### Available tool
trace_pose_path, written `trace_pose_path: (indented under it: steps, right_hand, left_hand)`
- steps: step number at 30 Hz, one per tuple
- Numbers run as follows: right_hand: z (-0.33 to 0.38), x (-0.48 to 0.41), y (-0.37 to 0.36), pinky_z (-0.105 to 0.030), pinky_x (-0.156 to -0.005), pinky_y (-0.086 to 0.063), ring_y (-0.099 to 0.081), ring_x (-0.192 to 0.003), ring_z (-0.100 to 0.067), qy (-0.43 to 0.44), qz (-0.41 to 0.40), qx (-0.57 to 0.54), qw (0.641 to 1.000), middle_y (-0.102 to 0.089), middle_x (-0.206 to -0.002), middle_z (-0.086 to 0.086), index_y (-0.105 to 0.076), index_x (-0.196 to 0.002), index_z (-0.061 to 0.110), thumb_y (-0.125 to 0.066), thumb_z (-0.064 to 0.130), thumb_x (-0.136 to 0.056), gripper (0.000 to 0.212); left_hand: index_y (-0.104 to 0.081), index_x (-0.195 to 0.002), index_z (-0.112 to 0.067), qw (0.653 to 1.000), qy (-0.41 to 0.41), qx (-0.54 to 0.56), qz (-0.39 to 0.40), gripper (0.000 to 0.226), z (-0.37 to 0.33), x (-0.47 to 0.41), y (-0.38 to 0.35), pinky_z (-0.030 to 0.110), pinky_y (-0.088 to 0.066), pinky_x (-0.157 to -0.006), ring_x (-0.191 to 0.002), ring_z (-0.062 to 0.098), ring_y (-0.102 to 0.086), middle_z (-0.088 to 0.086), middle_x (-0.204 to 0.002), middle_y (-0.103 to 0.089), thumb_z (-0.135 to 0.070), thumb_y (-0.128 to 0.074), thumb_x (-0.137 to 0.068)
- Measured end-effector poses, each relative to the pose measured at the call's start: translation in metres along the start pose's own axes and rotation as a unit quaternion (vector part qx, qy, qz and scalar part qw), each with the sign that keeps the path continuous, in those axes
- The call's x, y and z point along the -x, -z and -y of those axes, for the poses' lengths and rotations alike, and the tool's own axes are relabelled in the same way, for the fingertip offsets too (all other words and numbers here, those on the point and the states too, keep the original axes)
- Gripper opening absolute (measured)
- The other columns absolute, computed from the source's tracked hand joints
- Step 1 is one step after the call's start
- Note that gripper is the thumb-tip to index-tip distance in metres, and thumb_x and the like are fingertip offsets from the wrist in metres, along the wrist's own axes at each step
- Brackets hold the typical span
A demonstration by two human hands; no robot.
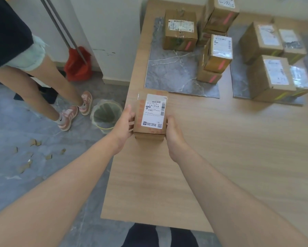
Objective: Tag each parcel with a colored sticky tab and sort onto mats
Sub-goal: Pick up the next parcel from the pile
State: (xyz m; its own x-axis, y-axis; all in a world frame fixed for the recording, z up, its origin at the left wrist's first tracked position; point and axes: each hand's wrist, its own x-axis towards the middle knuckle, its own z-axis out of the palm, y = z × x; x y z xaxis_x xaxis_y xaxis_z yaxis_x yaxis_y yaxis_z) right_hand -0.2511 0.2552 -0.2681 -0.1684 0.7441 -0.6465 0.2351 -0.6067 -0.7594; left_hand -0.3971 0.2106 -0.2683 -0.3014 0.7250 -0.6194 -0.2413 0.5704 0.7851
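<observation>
Head view: left hand (125,125) and right hand (173,132) grip a rectangular cardboard parcel (150,114) over woodgrain table (221,157).

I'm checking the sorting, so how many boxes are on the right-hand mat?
4 on the right-hand mat: back left box, back right box, front left box, front right box. That edge is blurred and cut off, so others may be hidden.

I hold brown parcel (150,114), label up | pink-tabbed parcels (180,35) on left mat (171,73) | yellow-tabbed parcels (270,77) on right mat (238,68)
</observation>
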Motion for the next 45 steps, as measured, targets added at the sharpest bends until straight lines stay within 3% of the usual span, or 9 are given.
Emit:
trace_pose_path:
  steps: [6,10,15,23,28,32,35,40,45]
  right_hand:
    - [0.010,0.015,0.025,-0.025,-0.073,-0.040,-0.058,-0.082,-0.008,0.028,-0.037,-0.010,0.999,-0.071,-0.093,0.012,-0.064,-0.085,0.030,-0.031,0.036,-0.103,0.039]
    - [0.019,0.031,0.053,-0.022,-0.068,-0.040,-0.059,-0.074,-0.002,0.055,-0.048,-0.005,0.997,-0.073,-0.091,0.012,-0.066,-0.085,0.028,-0.030,0.034,-0.105,0.041]
    - [0.027,0.053,0.094,-0.024,-0.069,-0.040,-0.063,-0.087,-0.006,0.072,-0.045,-0.008,0.996,-0.075,-0.104,0.008,-0.071,-0.104,0.024,-0.031,0.036,-0.104,0.041]
    - [0.045,0.105,0.185,-0.031,-0.084,-0.049,-0.068,-0.104,-0.012,0.132,-0.051,0.006,0.990,-0.076,-0.109,0.009,-0.068,-0.118,0.026,-0.036,0.049,-0.098,0.044]
    - [0.054,0.133,0.253,-0.037,-0.094,-0.053,-0.071,-0.103,-0.015,0.152,-0.050,0.015,0.987,-0.077,-0.106,0.007,-0.070,-0.116,0.026,-0.039,0.056,-0.095,0.047]
    - [0.062,0.152,0.309,-0.028,-0.077,-0.049,-0.070,-0.095,-0.011,0.179,-0.046,0.019,0.983,-0.077,-0.102,0.007,-0.071,-0.113,0.025,-0.035,0.045,-0.105,0.042]
    - [0.060,0.158,0.341,-0.024,-0.066,-0.044,-0.068,-0.082,-0.004,0.188,-0.051,0.012,0.981,-0.076,-0.097,0.007,-0.070,-0.114,0.023,-0.034,0.041,-0.108,0.041]
    - [0.042,0.160,0.363,-0.032,-0.076,-0.046,-0.065,-0.102,-0.014,0.162,-0.078,-0.005,0.984,-0.072,-0.111,0.005,-0.061,-0.126,0.026,-0.031,0.053,-0.103,0.046]
    - [0.025,0.169,0.376,-0.033,-0.076,-0.048,-0.065,-0.100,-0.015,0.145,-0.107,-0.029,0.983,-0.071,-0.109,0.004,-0.059,-0.120,0.025,-0.032,0.051,-0.104,0.041]
  left_hand:
    - [-0.067,-0.111,-0.028,1.000,-0.009,0.002,0.016,0.057,-0.012,0.014,-0.017,0.027,-0.048,-0.088,-0.106,0.011,-0.063,-0.009,-0.113,-0.068,-0.061,-0.022,-0.104]
    - [-0.068,-0.098,-0.031,0.999,-0.036,0.000,0.027,0.056,-0.023,0.032,-0.040,0.029,-0.049,-0.088,-0.102,0.014,-0.064,-0.009,-0.104,-0.069,-0.058,-0.020,-0.105]
    - [-0.068,-0.121,-0.021,0.998,-0.052,-0.009,0.033,0.067,-0.036,0.065,-0.076,0.038,-0.048,-0.102,-0.110,0.020,-0.064,-0.002,-0.115,-0.069,-0.064,-0.021,-0.102]
    - [-0.072,-0.104,-0.022,0.994,-0.099,-0.018,0.032,0.066,-0.055,0.135,-0.173,0.040,-0.048,-0.101,-0.097,0.020,-0.064,-0.004,-0.099,-0.072,-0.063,-0.020,-0.103]
    - [-0.069,-0.101,-0.023,0.990,-0.134,-0.021,0.024,0.062,-0.062,0.182,-0.243,0.033,-0.049,-0.086,-0.088,0.014,-0.064,-0.007,-0.090,-0.071,-0.060,-0.020,-0.104]
    - [-0.067,-0.115,-0.018,0.988,-0.154,-0.016,0.014,0.062,-0.066,0.210,-0.293,0.030,-0.051,-0.078,-0.086,0.016,-0.063,-0.004,-0.093,-0.069,-0.057,-0.020,-0.105]
    - [-0.067,-0.100,-0.023,0.987,-0.161,-0.022,0.015,0.059,-0.064,0.224,-0.321,0.035,-0.050,-0.087,-0.090,0.018,-0.063,-0.004,-0.093,-0.069,-0.058,-0.020,-0.105]
    - [-0.066,-0.102,-0.027,0.987,-0.156,-0.032,0.014,0.054,-0.052,0.235,-0.348,0.037,-0.049,-0.090,-0.091,0.016,-0.064,-0.006,-0.095,-0.071,-0.057,-0.022,-0.105]
    - [-0.064,-0.117,-0.024,0.986,-0.151,-0.052,0.042,0.056,-0.037,0.234,-0.362,0.032,-0.050,-0.081,-0.094,0.015,-0.064,-0.005,-0.104,-0.070,-0.058,-0.021,-0.105]
